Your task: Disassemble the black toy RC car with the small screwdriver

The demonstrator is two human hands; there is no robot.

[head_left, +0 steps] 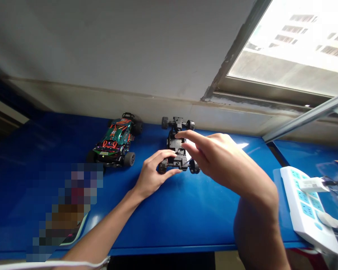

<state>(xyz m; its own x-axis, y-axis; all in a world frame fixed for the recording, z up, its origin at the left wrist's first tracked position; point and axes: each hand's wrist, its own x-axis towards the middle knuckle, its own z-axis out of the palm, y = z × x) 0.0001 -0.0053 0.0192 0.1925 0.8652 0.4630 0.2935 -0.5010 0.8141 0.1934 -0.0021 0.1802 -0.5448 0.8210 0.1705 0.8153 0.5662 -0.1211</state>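
An overturned black toy car chassis (177, 144), with a wheel at each corner, lies on the blue table near the wall. My left hand (154, 170) grips its near end, fingers on top and thumb at the near edge. Over the chassis from the right comes my right hand (211, 150). Two of its fingers reach apart to the open hollow in the middle, the tips at the chassis; the remaining fingers are mostly hidden. To the left stands a green and orange toy car (115, 137) on its wheels.
A white power strip (304, 206) with a plugged-in charger (314, 184) lies at the right. A phone-like object (79, 228), partly blurred out, rests at the front left. Behind the blue table (186, 217) are a wall and a window (293, 48). A metal bar (307, 114) slants at the right.
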